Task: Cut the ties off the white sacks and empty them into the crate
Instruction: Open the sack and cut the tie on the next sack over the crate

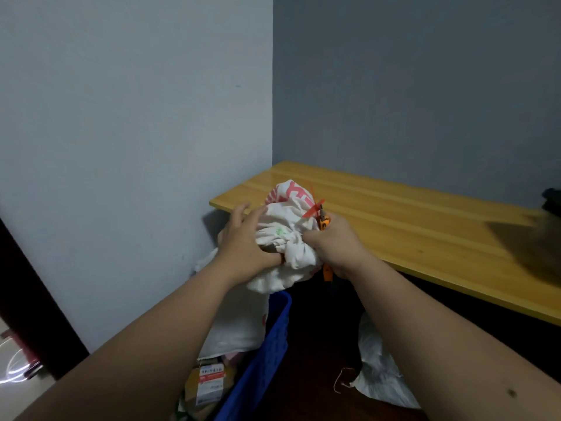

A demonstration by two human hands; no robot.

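- Left hand [243, 241] gripped white sack [285, 238]; sack held between both hands, above blue crate [270, 354].
- Right hand [337, 244] clasped orange cutter [324, 221] beside red tie [312, 209].
- Step judged: cutting tie. Next: blades around tie, clear of cloth.

Both hands held a bunched white sack [288, 238] above the near end of a blue crate [267, 354]. The left hand [246, 238] gripped its gathered neck from the left, thumb pressed into the folds. The right hand [337, 244] gripped the cloth from the right while holding orange-handled cutters [324, 221], whose tip lay at a red tie [312, 209] sticking out of the sack. Behind them a yellow wooden tabletop [425, 226] ran along the grey wall [121, 132]. Labelled parcels [209, 384] lay in the crate, another white sack [233, 323] leaned behind it, and an emptied one [379, 369] lay on the dark floor under the table.
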